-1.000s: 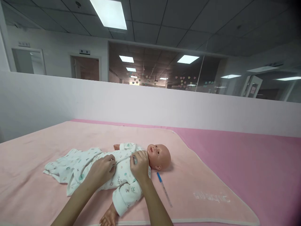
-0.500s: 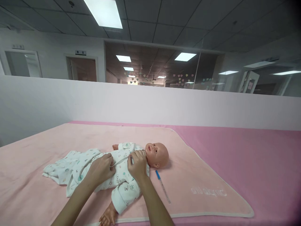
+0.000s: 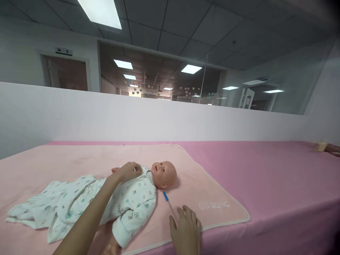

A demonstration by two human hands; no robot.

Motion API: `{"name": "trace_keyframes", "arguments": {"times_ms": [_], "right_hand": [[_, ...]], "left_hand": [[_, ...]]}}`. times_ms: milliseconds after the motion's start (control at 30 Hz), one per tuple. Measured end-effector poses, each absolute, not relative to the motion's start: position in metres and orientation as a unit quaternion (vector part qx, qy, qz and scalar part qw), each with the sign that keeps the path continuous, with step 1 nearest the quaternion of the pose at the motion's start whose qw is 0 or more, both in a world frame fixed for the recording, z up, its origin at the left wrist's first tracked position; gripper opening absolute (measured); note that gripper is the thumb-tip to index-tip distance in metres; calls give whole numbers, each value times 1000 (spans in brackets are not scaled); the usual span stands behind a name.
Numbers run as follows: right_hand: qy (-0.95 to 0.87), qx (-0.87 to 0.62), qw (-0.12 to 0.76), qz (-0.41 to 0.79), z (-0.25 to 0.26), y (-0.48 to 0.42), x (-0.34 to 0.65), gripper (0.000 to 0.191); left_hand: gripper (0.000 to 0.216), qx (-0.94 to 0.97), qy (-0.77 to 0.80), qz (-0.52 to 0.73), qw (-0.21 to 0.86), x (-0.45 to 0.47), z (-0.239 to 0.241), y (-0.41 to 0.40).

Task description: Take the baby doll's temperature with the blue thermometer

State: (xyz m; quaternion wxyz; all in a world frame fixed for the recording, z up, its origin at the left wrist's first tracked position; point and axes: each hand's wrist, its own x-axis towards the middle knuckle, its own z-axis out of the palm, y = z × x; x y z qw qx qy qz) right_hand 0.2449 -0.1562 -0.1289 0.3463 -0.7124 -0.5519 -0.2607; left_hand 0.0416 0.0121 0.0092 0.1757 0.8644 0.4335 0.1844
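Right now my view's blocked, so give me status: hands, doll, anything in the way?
Left hand curled on doll, far shoulder, grip unclear. Right hand open on blanket, at blue-tipped stick. Doll face up in sleepsuit. Nothing blocking.

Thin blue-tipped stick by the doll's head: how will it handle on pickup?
The blue-tipped stick looks thin and straight: probably light and stiff. Lying flat on the soft blanket, it likely needs a fingertip pinch. If round, it may roll when nudged.
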Motion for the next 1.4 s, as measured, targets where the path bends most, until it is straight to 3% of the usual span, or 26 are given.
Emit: {"name": "trace_keyframes", "arguments": {"times_ms": [67,200,433,533,600,767,867,967,1200,1333,1400], "right_hand": [[-561,-717,324,-259,-135,-155,251,8],[-561,-731,317,-226,-130,-155,260,21],[-478,-716,492,-130,-70,-170,241,26],[-553,-653,505,-111,-44,-145,206,29],[-604,-642,456,-122,-34,-114,182,30],[-657,-710,240,-85,-25,-35,148,30],[-684,-698,200,-71,-23,-11,144,29],[-706,-679,187,-72,-25,-6,143,28],[-716,-675,157,-80,-33,-11,142,31],[-714,-678,153,-82,-34,-8,141,32],[-711,-681,156,-80,-36,-7,141,32]], "left_hand": [[28,854,412,197,250,42,-9,17],[41,831,386,245,316,33,-27,9],[45,752,396,374,371,32,-26,8],[46,697,404,426,411,31,-28,12],[47,678,398,440,434,30,-28,12],[42,665,379,454,457,29,-26,7],[40,666,363,451,471,30,-27,8],[42,676,381,440,451,31,-33,15],[42,661,508,466,297,36,-36,31],[46,702,505,426,266,30,-16,48],[44,752,511,377,179,25,-13,60]]}}
